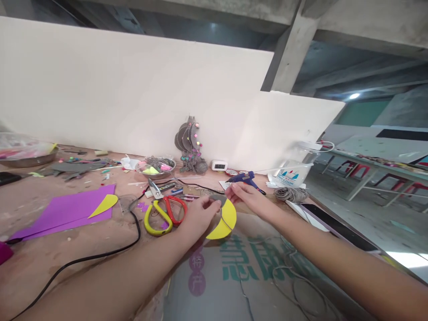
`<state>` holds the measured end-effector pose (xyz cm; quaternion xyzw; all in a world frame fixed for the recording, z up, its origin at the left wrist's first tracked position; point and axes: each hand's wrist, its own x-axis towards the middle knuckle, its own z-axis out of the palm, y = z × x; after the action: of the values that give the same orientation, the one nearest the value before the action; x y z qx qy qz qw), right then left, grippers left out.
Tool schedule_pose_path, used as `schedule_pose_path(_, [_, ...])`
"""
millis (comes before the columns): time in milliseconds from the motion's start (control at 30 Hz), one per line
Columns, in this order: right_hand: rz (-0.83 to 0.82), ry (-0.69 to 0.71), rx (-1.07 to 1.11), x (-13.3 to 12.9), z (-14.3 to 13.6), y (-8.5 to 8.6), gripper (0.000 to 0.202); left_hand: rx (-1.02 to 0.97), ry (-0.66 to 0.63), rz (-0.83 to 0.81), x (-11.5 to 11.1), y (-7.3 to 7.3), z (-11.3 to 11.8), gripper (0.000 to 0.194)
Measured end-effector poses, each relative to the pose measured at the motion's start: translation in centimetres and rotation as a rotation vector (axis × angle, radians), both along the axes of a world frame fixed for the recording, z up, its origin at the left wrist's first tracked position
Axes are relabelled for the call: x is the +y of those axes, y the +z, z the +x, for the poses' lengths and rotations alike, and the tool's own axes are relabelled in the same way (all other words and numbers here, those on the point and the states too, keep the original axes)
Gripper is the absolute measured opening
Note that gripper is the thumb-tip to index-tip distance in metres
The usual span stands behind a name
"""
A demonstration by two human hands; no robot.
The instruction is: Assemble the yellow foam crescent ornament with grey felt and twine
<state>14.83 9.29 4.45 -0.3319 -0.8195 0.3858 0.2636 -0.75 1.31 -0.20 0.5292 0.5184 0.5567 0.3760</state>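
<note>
Yellow-and-grey disc [230,215], above the printed sheet [207,306]: the left hand [199,216] pinches its left side, apparently for steadiness; the right hand's [245,196] fingertips bunch at the far edge, grip indeterminable. Glue gun [244,177] just beyond, presumably for easy reach.

Soft, even light here, washing the white partition [133,89] pale while the concrete beams [214,11] above sink into gloom! A lamp [354,96] glares small at far right, and a white-hot patch burns on the floor [364,209]. Shadow pools under the left forearm [140,267]. Wide-angle stretch tilts the edges; the distant table [371,162] goes mushy, the yellow-and-grey piece [230,216] reads clearer.
</note>
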Motion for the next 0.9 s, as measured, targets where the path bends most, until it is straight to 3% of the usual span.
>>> schedule_pose_path(167, [-0.160,0.043,0.029,-2.8,2.2,-1.3,0.041,-0.007,0.016,0.014,-0.1,0.1,-0.1,0.027])
schedule_pose_path(400, [-0.135,0.010,0.030,-3.5,2.5,-2.7,0.040,0.045,-0.049,0.010,-0.5,0.1,0.1,0.027])
schedule_pose_path(533, [-0.076,0.033,-0.046,-3.4,3.1,-1.9,0.034,0.069,-0.056,-0.028,-1.0,0.5,0.2,0.025])
schedule_pose_path(600, [-0.005,-0.003,-0.072,-2.6,4.0,-0.9,0.028,0.077,-0.053,-0.042,-1.2,0.7,0.2,0.025])
schedule_pose_path(733, [0.147,-0.231,-0.089,0.6,6.9,0.4,0.022,0.076,-0.058,-0.073,-1.1,0.9,0.3,0.028])
schedule_pose_path(900, [0.202,-0.418,-0.137,4.2,9.7,-0.7,0.032,0.046,-0.069,-0.102,-0.8,0.7,0.3,0.030])
